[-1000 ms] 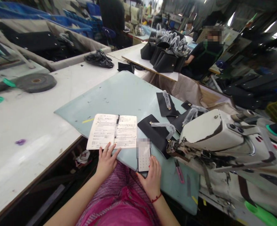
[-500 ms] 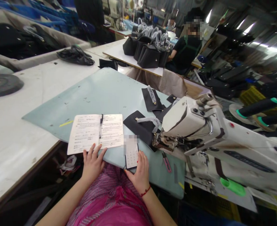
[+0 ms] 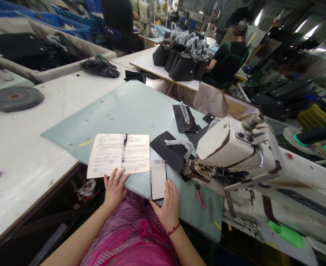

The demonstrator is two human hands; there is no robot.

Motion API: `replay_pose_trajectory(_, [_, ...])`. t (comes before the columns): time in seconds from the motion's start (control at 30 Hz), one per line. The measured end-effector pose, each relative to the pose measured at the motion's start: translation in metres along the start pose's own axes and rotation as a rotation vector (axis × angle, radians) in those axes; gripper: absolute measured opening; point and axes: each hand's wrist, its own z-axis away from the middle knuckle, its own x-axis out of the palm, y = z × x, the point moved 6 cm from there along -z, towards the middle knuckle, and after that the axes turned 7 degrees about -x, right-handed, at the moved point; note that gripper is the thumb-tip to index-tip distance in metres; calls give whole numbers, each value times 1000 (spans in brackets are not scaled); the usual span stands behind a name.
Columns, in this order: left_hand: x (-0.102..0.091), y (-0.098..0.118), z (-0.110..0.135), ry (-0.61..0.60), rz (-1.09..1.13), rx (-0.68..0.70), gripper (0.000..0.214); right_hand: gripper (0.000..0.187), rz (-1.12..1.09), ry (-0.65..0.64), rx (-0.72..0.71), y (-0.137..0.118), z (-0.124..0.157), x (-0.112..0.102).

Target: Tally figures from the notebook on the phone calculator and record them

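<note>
An open notebook (image 3: 107, 157) with handwritten pages lies near the front edge of the pale green tabletop. A black pen (image 3: 125, 140) rests along its fold. My left hand (image 3: 115, 188) is open, its spread fingertips touching the notebook's lower edge. To the right, a smartphone (image 3: 158, 186) showing a keypad-like screen lies face up, its upper part blurred out. My right hand (image 3: 167, 205) holds the phone's lower right corner, fingers along the side and thumb at the bottom edge. Beyond the phone is a black bag panel (image 3: 168, 151) with a plastic-wrapped strap.
A white sewing machine (image 3: 221, 147) stands at the right, close to the panel. Pink-handled snips (image 3: 200, 195) lie below it. More black pieces (image 3: 183, 118) sit farther back. Finished black bags (image 3: 182, 66) crowd another table beside a co-worker (image 3: 229, 55). A grey roll (image 3: 14, 98) lies far left.
The whole view has shifted slightly, so things appear a little farther right. Both hands keep their places at the notebook and the phone.
</note>
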Motion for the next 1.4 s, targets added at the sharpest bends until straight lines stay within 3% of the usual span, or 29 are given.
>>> replay_pose_trajectory(0.13, [7, -6, 2, 82, 43, 12, 37, 96, 16, -17, -13, 0, -1, -3])
replay_pose_trajectory(0.43, [3, -1, 0, 115, 10, 78, 38, 96, 22, -43, -69, 10, -3, -4])
replay_pose_trajectory(1.4, [6, -7, 1, 105, 7, 76, 37, 96, 51, -47, -67, 5, 0, -6])
